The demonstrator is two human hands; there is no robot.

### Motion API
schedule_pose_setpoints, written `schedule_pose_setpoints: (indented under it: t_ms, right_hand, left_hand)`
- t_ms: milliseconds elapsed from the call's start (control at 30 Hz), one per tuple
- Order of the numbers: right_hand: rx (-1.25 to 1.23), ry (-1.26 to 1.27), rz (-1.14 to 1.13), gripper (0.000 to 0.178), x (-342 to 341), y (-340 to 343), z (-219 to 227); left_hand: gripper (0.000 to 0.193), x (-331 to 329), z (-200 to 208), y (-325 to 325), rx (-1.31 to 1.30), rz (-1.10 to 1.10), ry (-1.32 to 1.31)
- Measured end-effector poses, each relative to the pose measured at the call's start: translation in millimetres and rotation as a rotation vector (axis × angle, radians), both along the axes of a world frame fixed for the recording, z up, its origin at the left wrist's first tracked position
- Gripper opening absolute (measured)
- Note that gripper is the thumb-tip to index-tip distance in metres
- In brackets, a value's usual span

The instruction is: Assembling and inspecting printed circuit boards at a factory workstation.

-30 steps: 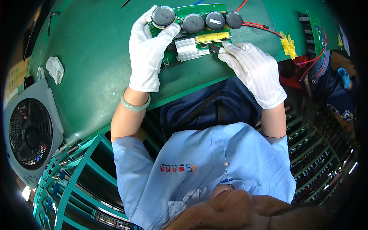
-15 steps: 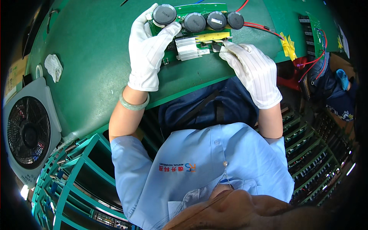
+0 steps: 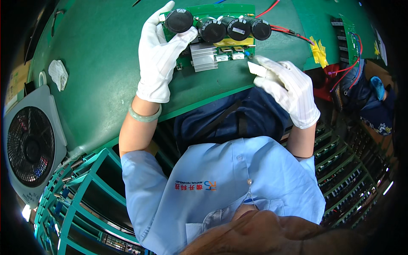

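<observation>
My left hand (image 3: 158,59), in a white glove with a jade-coloured bangle at the wrist, grips the left end of a green circuit board (image 3: 223,8). Its thumb lies beside the leftmost of several black cylindrical capacitors (image 3: 236,29). Below these sit a ribbed silver heatsink (image 3: 204,58), a yellow-wrapped part (image 3: 233,42) and small white blocks (image 3: 238,56). Off the board's lower right corner, my gloved right hand (image 3: 290,88) pinches a small white flat piece (image 3: 257,69), held apart from the board. What the piece is cannot be made out.
The green table (image 3: 106,72) carries a crumpled white cloth item (image 3: 58,74) at left and yellow tape (image 3: 319,52) by red and black wires. Another board (image 3: 352,44) lies far right. A grey fan (image 3: 32,144) and teal rack (image 3: 80,204) stand left; board racks (image 3: 344,174) fill the lower right.
My right hand has drawn back from the board's right end, down and rightward, with the white piece now showing in its fingers. The board has tilted and shifted slightly left in my left hand.
</observation>
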State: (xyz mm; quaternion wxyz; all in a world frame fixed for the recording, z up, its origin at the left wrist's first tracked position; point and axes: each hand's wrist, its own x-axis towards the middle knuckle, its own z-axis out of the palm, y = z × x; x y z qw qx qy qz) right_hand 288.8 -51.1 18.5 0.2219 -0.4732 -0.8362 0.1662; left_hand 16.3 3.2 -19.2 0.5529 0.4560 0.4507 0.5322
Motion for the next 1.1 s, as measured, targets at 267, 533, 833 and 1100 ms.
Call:
schedule_pose_setpoints:
  t_ms: [267,533,833,1100]
  right_hand:
    - [-0.064,0.022,0.074,0.037,-4.1,-5.0,-6.1]
    - [-0.124,0.084,0.241,0.021,-8.6,-8.5,-20.9]
    - [-0.189,0.266,0.260,0.016,-8.7,-0.4,-22.0]
    - [-0.136,0.125,0.020,0.017,6.9,5.5,-13.8]
  left_hand:
    - [0.065,4.7,9.6,0.3,-0.055,0.004,-0.048]
    - [0.064,6.7,13.4,2.1,-0.080,0.033,0.045]
    - [0.063,0.4,0.7,7.2,-0.100,0.001,-0.065]
    - [0.064,0.9,2.5,10.2,-0.109,0.002,-0.063]
